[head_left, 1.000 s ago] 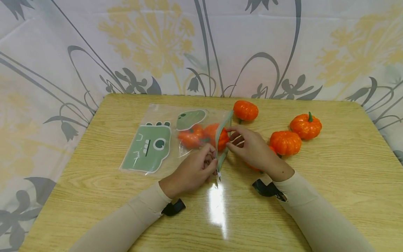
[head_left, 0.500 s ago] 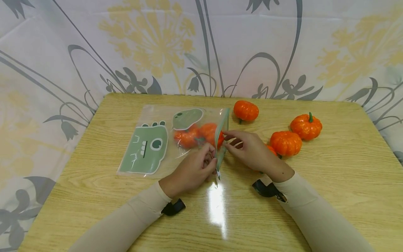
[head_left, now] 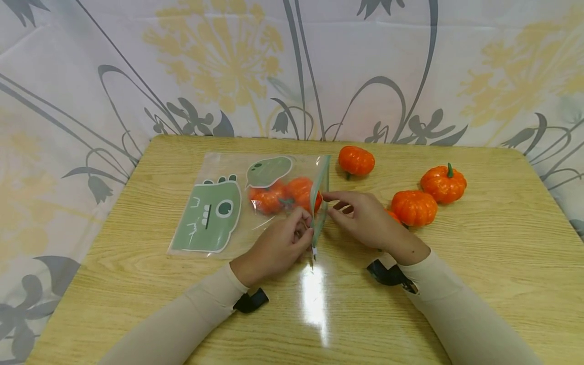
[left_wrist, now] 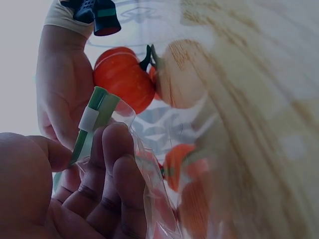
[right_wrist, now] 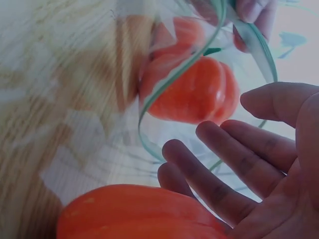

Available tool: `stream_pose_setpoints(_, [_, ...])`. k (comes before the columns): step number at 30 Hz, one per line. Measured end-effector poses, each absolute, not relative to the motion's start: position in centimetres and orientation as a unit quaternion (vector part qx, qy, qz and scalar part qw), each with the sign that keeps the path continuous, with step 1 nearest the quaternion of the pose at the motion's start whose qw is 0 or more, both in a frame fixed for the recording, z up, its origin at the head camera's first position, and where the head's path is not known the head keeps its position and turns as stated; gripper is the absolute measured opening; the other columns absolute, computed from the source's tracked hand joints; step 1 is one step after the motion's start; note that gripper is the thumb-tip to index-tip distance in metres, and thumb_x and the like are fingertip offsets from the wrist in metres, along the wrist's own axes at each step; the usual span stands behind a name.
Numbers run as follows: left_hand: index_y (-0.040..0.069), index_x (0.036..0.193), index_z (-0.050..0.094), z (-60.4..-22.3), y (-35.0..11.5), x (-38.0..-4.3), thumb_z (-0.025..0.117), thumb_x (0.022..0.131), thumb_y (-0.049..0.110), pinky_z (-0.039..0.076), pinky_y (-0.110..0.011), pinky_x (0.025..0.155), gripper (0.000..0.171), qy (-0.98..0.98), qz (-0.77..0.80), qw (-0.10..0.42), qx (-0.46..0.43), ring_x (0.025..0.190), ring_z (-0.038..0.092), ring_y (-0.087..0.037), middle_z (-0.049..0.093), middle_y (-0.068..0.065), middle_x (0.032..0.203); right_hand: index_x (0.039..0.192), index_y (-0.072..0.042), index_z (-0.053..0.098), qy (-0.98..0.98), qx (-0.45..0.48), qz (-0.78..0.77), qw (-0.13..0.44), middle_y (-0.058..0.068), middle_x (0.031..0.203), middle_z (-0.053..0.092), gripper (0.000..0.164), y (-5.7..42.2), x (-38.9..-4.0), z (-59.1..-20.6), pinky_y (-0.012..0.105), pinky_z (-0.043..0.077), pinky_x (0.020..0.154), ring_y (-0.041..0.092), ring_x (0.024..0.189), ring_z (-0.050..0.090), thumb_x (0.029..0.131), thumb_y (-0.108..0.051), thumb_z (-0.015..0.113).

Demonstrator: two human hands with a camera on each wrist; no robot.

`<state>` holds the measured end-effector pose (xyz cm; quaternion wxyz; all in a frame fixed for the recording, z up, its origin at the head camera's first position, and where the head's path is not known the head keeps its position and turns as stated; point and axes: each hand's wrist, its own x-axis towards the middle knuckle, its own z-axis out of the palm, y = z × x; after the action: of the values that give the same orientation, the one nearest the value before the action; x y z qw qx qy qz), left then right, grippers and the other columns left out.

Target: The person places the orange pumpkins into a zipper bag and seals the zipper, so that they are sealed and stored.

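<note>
A clear zip bag [head_left: 246, 223] with a green monster print lies flat, its green-edged mouth facing right. Inside are two orange pumpkins, one deeper [head_left: 266, 199] and one [head_left: 298, 190] right at the mouth. My left hand [head_left: 276, 246] pinches the near corner of the mouth, beside the white slider [left_wrist: 89, 119]. My right hand [head_left: 365, 218] is at the opening with loosely extended fingers; in the right wrist view its fingertips [right_wrist: 209, 132] come right up to the pumpkin at the mouth, and nothing is gripped.
Outside the bag, one pumpkin [head_left: 356, 160] sits behind the right hand. Two more, a front one [head_left: 413, 208] and a stemmed one [head_left: 443, 183], are to its right. Another pumpkin [head_left: 393, 217] is mostly hidden under the right hand. The wooden table [head_left: 479, 284] ends at a patterned cloth.
The bag and its pumpkins have shifted left, the mouth pumpkin sitting further in. My right hand has followed slightly left and its fingers have left the pumpkin's side. The left hand stays nearly still.
</note>
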<state>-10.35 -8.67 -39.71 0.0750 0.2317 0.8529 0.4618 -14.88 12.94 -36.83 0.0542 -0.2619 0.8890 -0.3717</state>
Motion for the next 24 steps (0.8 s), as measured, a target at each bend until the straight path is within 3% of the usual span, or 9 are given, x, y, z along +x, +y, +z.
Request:
stream_pose_setpoints(9, [0.012,0.106,0.05,-39.8,-8.6,-10.3,0.052,0.101,0.016,0.05,-0.024,0.06,0.006,0.853,0.468,0.09,0.214,0.054,0.059,-0.006,0.065,-0.003,0.072,0.131,-0.002,0.064,0.901,-0.246,-0.354,0.053,0.013,0.129,0.068,0.036,13.4,-15.0,-35.8,0.048,0.056,0.089,0.029,0.105,0.07,0.097,-0.014,0.062])
stream_pose_setpoints(24, [0.012,0.106,0.051,-39.6,-8.6,-10.3,0.053,0.1,0.015,0.05,-0.023,0.06,0.006,0.857,0.461,0.09,0.213,0.054,0.058,-0.005,0.063,0.002,0.073,0.129,-0.003,0.064,0.905,-0.245,-0.348,-0.017,0.014,0.127,0.067,0.033,14.3,-15.3,-35.4,0.05,0.055,0.089,0.03,0.106,0.068,0.096,-0.01,0.063])
